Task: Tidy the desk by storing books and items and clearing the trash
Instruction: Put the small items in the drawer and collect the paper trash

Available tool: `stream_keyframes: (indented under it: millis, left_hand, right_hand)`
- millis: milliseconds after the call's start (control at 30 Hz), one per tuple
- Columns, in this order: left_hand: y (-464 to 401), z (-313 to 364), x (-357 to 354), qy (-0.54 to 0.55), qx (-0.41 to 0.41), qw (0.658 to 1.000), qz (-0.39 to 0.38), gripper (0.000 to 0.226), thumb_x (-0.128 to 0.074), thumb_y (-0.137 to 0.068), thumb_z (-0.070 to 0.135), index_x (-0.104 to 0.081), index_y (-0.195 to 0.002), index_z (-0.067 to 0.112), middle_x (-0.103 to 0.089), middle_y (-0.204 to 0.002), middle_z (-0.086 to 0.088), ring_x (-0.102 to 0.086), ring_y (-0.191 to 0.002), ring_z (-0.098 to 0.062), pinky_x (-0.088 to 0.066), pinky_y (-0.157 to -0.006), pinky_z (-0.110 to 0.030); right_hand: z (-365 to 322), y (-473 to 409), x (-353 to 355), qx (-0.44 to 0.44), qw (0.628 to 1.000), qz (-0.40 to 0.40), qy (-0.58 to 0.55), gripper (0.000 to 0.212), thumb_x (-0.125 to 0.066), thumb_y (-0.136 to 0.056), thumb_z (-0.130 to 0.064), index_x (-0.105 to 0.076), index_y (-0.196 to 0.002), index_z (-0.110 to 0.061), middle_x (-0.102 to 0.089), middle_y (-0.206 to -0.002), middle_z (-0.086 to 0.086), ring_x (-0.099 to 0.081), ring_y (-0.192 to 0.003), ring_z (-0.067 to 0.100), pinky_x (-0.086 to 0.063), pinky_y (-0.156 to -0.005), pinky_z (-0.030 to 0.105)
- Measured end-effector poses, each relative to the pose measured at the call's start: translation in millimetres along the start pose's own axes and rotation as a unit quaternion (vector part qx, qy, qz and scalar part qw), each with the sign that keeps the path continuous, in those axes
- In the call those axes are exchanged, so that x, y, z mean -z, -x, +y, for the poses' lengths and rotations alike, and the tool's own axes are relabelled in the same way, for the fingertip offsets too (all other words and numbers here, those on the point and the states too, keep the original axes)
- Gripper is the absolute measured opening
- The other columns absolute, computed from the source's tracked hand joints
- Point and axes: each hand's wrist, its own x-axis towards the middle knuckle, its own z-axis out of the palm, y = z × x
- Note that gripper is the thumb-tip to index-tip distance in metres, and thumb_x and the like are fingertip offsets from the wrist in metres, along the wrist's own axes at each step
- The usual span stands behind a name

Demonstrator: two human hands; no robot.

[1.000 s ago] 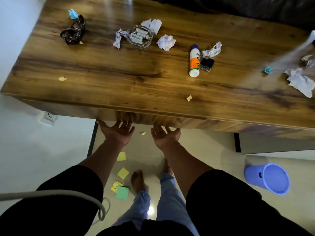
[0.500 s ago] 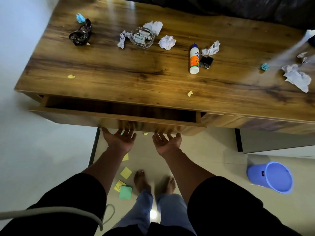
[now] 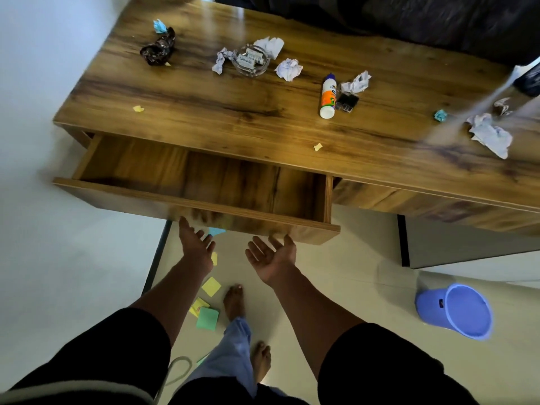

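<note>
Under the table's open drawer, my left hand and right hand lie palm-up, each grip spread, holding nothing.

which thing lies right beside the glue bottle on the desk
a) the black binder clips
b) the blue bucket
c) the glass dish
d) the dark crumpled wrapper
a: the black binder clips lie right against the glue bottle, while the glass dish and the dark crumpled wrapper sit farther along the desk and the blue bucket is on the floor.
</note>
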Motion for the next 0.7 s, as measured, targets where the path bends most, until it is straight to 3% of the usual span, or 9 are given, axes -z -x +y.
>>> stream_keyframes:
  millis: [67,133,233,300,367,433,467,533,700]
  left_hand:
    - [13,-1,4,-0.115,-0.065,0.985,0.111,0.077,-0.038,-0.097,0.067,-0.035,-0.154,0.015,-0.046,-0.150,-0.008,-0.046,-0.138,-0.028,-0.037,-0.111,-0.040]
    - [34,0,4,-0.216,-0.223,0.927,0.209,0.067,-0.044,-0.100,0.053,-0.036,-0.151,0.011,-0.041,-0.153,-0.016,-0.045,-0.138,-0.033,-0.039,-0.111,-0.039]
    - [65,7,2,-0.282,-0.527,0.774,0.207,0.057,-0.064,-0.096,0.029,-0.045,-0.144,0.005,-0.045,-0.148,-0.020,-0.047,-0.132,-0.032,-0.036,-0.103,-0.024]
    - [67,16,-1,-0.350,-0.643,0.671,0.118,0.046,-0.064,-0.096,0.025,-0.053,-0.137,0.007,-0.050,-0.140,-0.019,-0.049,-0.128,-0.032,-0.040,-0.102,-0.031]
    - [63,31,-10,-0.455,-0.660,0.596,0.046,0.040,-0.057,-0.093,0.028,-0.060,-0.128,0.009,-0.057,-0.132,-0.017,-0.054,-0.120,-0.032,-0.044,-0.094,-0.038]
    - [63,41,-21,-0.568,-0.633,0.525,-0.012,0.047,-0.054,-0.086,0.032,-0.063,-0.125,0.009,-0.064,-0.124,-0.017,-0.060,-0.111,-0.036,-0.049,-0.090,-0.044]
    - [65,44,-25,-0.616,-0.621,0.484,-0.032,0.048,-0.055,-0.084,0.031,-0.065,-0.125,0.008,-0.066,-0.122,-0.017,-0.062,-0.109,-0.037,-0.050,-0.091,-0.047]
    - [65,46,-29,-0.670,-0.598,0.435,-0.058,0.039,-0.057,-0.088,0.027,-0.068,-0.121,0.009,-0.071,-0.117,-0.015,-0.065,-0.106,-0.036,-0.051,-0.094,-0.047]
    - [61,54,-27,-0.727,-0.508,0.453,-0.092,0.041,-0.037,-0.096,0.043,-0.072,-0.105,0.023,-0.073,-0.099,-0.001,-0.068,-0.088,-0.022,-0.057,-0.075,-0.035]
  right_hand:
    - [9,18,1,-0.010,0.996,-0.038,0.076,0.052,-0.046,-0.101,-0.050,-0.057,-0.133,-0.011,-0.069,-0.122,0.022,-0.064,-0.115,0.040,-0.045,-0.108,0.052]
    - [17,35,-2,-0.005,0.977,-0.089,0.194,0.051,-0.048,-0.101,-0.050,-0.060,-0.131,-0.011,-0.072,-0.120,0.019,-0.065,-0.115,0.038,-0.048,-0.104,0.051]
    - [21,58,-15,0.064,0.904,-0.166,0.390,0.049,-0.044,-0.104,-0.053,-0.065,-0.125,-0.013,-0.076,-0.114,0.010,-0.069,-0.111,0.032,-0.052,-0.101,0.049]
    - [17,71,-27,0.163,0.845,-0.188,0.474,0.043,-0.048,-0.104,-0.049,-0.067,-0.119,-0.014,-0.076,-0.108,0.009,-0.072,-0.102,0.028,-0.054,-0.088,0.042]
    - [9,81,-39,0.327,0.739,-0.161,0.567,0.032,-0.055,-0.100,-0.046,-0.069,-0.109,-0.019,-0.075,-0.099,0.005,-0.070,-0.090,0.020,-0.053,-0.075,0.035]
    - [-2,87,-48,0.469,0.585,-0.106,0.653,0.020,-0.055,-0.099,-0.039,-0.069,-0.102,-0.026,-0.072,-0.092,-0.006,-0.066,-0.082,0.011,-0.054,-0.069,0.030]
    - [-7,89,-53,0.505,0.527,-0.086,0.678,0.018,-0.054,-0.099,-0.037,-0.069,-0.102,-0.027,-0.070,-0.091,-0.008,-0.064,-0.081,0.009,-0.055,-0.069,0.029]
    - [-18,89,-60,0.521,0.475,-0.073,0.706,0.020,-0.052,-0.100,-0.035,-0.069,-0.104,-0.026,-0.070,-0.095,-0.006,-0.063,-0.085,0.010,-0.057,-0.072,0.030]
    - [-38,59,-56,0.416,0.390,-0.046,0.820,0.041,-0.037,-0.103,-0.049,-0.065,-0.121,-0.024,-0.069,-0.110,0.004,-0.063,-0.105,0.025,-0.054,-0.092,0.045]
